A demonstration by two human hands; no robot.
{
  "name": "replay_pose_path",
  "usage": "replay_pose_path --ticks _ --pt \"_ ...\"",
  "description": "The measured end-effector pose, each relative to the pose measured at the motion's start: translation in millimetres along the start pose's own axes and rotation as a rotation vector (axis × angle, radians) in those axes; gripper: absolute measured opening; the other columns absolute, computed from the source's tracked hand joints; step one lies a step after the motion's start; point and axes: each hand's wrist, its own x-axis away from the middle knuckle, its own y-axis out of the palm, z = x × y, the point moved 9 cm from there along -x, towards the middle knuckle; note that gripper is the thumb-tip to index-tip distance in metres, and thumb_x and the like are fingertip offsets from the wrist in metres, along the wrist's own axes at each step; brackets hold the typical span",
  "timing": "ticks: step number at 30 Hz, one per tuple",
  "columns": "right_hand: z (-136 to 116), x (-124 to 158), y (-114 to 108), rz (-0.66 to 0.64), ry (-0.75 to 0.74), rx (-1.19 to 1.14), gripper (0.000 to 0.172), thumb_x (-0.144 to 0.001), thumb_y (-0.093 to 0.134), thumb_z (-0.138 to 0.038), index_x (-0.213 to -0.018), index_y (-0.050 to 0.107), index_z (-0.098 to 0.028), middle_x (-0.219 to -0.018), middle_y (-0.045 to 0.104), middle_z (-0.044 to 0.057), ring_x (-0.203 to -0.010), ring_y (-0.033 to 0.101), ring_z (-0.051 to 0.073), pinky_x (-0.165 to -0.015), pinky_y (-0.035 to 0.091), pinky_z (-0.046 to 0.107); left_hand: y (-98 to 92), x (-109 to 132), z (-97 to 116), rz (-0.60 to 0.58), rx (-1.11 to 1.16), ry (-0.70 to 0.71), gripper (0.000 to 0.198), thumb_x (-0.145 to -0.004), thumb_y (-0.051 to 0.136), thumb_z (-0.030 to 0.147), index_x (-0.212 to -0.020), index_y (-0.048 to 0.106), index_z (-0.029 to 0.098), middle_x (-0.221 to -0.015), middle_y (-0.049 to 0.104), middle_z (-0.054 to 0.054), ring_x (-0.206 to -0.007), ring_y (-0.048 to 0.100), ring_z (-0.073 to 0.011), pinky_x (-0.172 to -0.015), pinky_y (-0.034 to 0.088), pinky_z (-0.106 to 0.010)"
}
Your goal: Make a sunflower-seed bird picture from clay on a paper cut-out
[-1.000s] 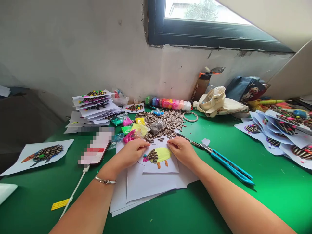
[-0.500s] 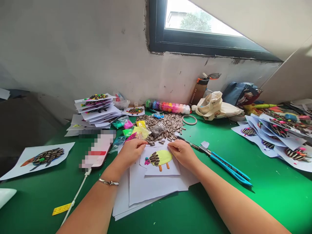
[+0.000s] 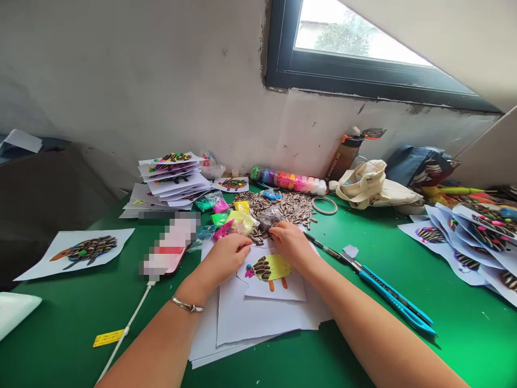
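my card (image 3: 271,276), its yellow bird (image 3: 279,267) partly covered in seeds (image 3: 263,268), lies on white paper (image 3: 258,326) between my hands. my left hand (image 3: 230,256) curls at its upper left; my right hand (image 3: 293,245) bends beside the seed pile (image 3: 297,206). i cannot tell whether either grips anything. a blue cutter (image 3: 393,296) lies rightward.

Picture card (image 3: 297,291): small white paper, lying flat on white sheets (image 3: 246,323), its clay animal facing left.
Body (image 3: 280,267): flat yellow oval, bare toward the right.
Body seeds (image 3: 263,269): dark striped sunflower seeds, overlapping at the left end.
Head (image 3: 249,271): pink with blue.
Legs (image 3: 272,285): two, orange.
Seed pile (image 3: 297,207): loose sunflower seeds, heaped on the green bench (image 3: 371,231) beyond the card.
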Motion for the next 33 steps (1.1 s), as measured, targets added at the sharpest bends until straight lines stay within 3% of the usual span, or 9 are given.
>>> replay_pose_path --ticks 6,22,26,31,33 --pt "5.9 3.7 9.9 -0.018 0.005 0.032 0.028 -0.091 0.044 -0.011 -0.086 0.07 -0.019 -0.085 0.063 0.007 -0.078 0.055 0.018 -0.068 0.039 0.026 2.6 2.0 5.3 -0.023 -0.002 0.015 0.027 -0.087 0.049 0.022 -0.097 0.074 0.02 -0.1 0.073 -0.005 -0.095 0.064 -0.0209 -0.082 0.049 -0.03" --pt "1.1 4.7 9.3 -0.047 -0.067 0.053 0.027 -0.089 0.046 -0.008 -0.083 0.07 -0.019 -0.08 0.062 0.005 -0.076 0.053 0.017 -0.068 0.038 0.026 7.1 2.4 8.2 -0.052 0.003 0.026 0.026 -0.088 0.048 0.022 -0.094 0.073 0.019 -0.095 0.071 -0.006 -0.093 0.062 -0.0211 -0.081 0.047 -0.031" --pt "-0.6 6.9 6.5 -0.007 -0.059 0.088 0.026 -0.09 0.043 -0.007 -0.084 0.066 -0.017 -0.082 0.059 0.008 -0.077 0.051 0.02 -0.071 0.038 0.029 7.6 2.8 7.5 -0.056 0.001 0.015 0.026 -0.088 0.048 0.022 -0.095 0.073 0.019 -0.099 0.071 -0.007 -0.095 0.062 -0.0212 -0.083 0.047 -0.031" --pt "0.6 10.1 -13.5 0.13 -0.021 0.077 0.026 -0.093 0.039 -0.01 -0.09 0.064 -0.016 -0.081 0.059 0.008 -0.078 0.051 0.02 -0.072 0.038 0.03 8.2 2.6 7.7 -0.062 -0.007 0.031 0.026 -0.088 0.048 0.022 -0.095 0.073 0.019 -0.102 0.071 -0.007 -0.098 0.062 -0.0216 -0.086 0.047 -0.031" --pt "0.8 11.1 -15.8 0.121 -0.023 0.036 0.026 -0.094 0.039 -0.012 -0.093 0.065 -0.016 -0.084 0.061 0.008 -0.081 0.053 0.02 -0.073 0.038 0.029 8.2 1.8 8.0 -0.064 -0.024 0.035 0.026 -0.088 0.048 0.021 -0.094 0.073 0.019 -0.101 0.071 -0.007 -0.098 0.062 -0.022 -0.086 0.046 -0.032"
